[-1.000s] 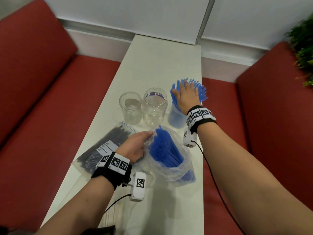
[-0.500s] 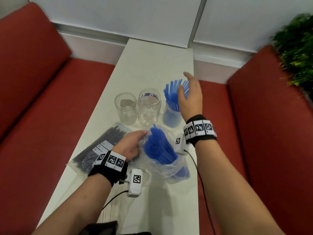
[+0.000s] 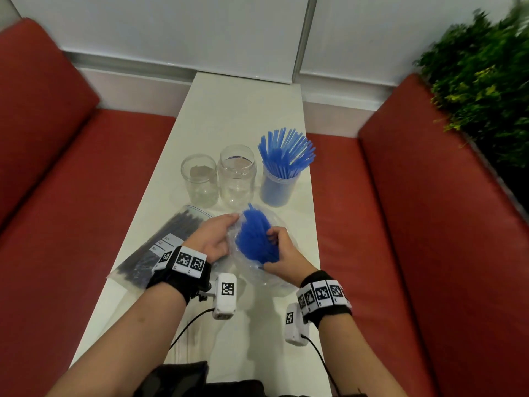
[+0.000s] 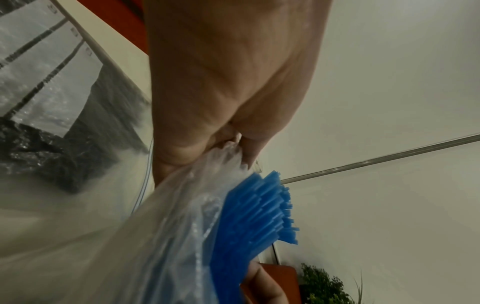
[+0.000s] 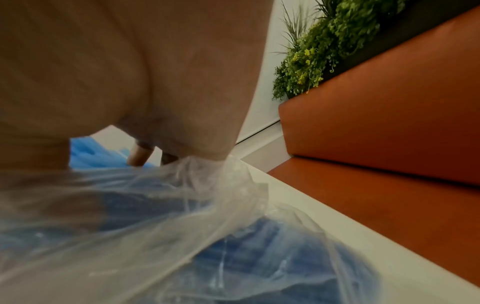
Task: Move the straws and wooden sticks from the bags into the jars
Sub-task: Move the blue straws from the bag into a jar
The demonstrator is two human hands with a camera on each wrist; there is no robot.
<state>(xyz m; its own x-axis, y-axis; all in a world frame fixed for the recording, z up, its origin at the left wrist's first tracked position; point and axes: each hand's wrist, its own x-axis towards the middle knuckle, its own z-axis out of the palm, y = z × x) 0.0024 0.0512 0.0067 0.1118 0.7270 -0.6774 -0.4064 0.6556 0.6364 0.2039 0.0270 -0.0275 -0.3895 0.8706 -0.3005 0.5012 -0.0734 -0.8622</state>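
Nearby, empty jars (image 3: 217, 179); left hand (image 3: 213, 237) pinches bag (image 3: 257, 276), right hand (image 3: 282, 253) grips straws (image 3: 253, 239).

plant (image 3: 483, 90) blurred (cropped), right fingertips hidden

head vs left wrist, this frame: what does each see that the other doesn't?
Head only: three jars in a row, two empty jars and one holding blue straws, the white table, and the right hand gripping straws in the clear bag.
Left wrist only: the left hand's fingers pinching the bag's bunched rim, seen close up.
Both: left hand, the bagged blue straws, the zip bag of dark sticks and the plant.
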